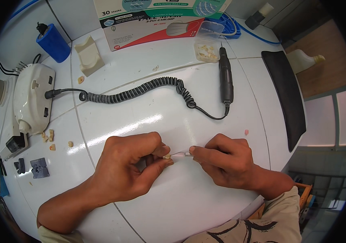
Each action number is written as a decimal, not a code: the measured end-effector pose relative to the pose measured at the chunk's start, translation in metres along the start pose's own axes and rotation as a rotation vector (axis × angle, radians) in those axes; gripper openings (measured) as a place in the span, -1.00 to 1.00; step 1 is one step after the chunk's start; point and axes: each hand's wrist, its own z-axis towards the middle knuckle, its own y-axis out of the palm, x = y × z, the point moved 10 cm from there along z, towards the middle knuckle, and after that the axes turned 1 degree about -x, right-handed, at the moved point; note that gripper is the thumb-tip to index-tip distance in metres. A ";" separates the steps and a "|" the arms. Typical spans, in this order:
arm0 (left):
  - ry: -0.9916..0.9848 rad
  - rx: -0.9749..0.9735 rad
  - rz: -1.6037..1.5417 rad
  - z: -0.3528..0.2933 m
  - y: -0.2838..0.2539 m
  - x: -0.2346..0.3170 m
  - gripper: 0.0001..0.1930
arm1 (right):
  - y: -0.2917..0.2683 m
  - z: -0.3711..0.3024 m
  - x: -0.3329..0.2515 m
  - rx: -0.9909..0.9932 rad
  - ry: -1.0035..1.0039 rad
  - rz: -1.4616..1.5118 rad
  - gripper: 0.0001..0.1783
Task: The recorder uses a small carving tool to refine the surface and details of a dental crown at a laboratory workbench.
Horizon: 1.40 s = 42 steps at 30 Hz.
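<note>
My left hand (126, 166) pinches a small yellowish, tooth-like piece (167, 156) between thumb and fingertips, above the white tiled worktop (152, 218). From the right, my right hand (229, 162) grips a slim tool (187, 154) with a thin pale tip. That tip points left and reaches the piece or lies right beside it; contact cannot be made out. Most of the tool is hidden by my right fingers, so its exact kind does not show. Both hands are closed and face each other close to my body.
Beyond my hands, a coiled cord (132, 95) joins a white control box (33, 93) to a black rotary handpiece (226, 77). Mask boxes (152, 34), a clear container (206, 52) of tooth-like pieces and a blue bottle (53, 43) stand farther back. A black pad (285, 97) lies right.
</note>
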 end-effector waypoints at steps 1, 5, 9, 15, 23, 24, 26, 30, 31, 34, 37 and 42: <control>0.001 0.002 0.009 0.000 0.000 0.001 -0.85 | 0.001 0.001 -0.002 -0.033 -0.016 0.000 -0.61; 0.011 0.011 0.010 0.000 0.000 0.000 -0.85 | 0.002 -0.002 0.002 0.001 -0.005 -0.003 -0.63; 0.006 0.016 0.006 0.000 0.001 0.000 -0.84 | 0.000 0.001 0.000 0.004 -0.003 0.009 -0.63; 0.023 0.056 -0.060 0.000 -0.002 0.001 -0.80 | -0.004 0.001 0.004 0.049 0.041 -0.026 -0.64; 0.048 0.054 -0.034 0.001 -0.001 0.004 -0.78 | 0.000 -0.001 0.002 0.012 0.007 -0.015 -0.61; 0.048 0.054 -0.035 0.001 -0.001 0.005 -0.78 | 0.000 -0.001 0.002 0.013 0.007 -0.015 -0.61; 0.047 0.049 0.000 0.001 0.000 0.005 -0.77 | 0.000 -0.001 0.001 0.014 0.007 -0.014 -0.61; 0.054 0.057 0.006 0.001 0.000 0.005 -0.76 | 0.001 -0.001 0.002 0.006 0.008 -0.028 -0.61; 0.053 0.067 0.000 0.001 -0.001 0.004 -0.77 | 0.001 -0.001 0.003 0.027 0.020 -0.027 -0.61; 0.054 0.070 0.001 0.001 0.000 0.005 -0.77 | -0.001 0.000 0.003 0.036 0.026 -0.024 -0.61; 0.068 0.061 0.025 0.001 -0.001 0.008 -0.77 | -0.001 0.000 0.002 0.021 0.016 -0.021 -0.60; 0.062 0.063 0.033 0.000 0.001 0.007 -0.78 | -0.001 -0.001 0.003 0.023 0.011 -0.017 -0.59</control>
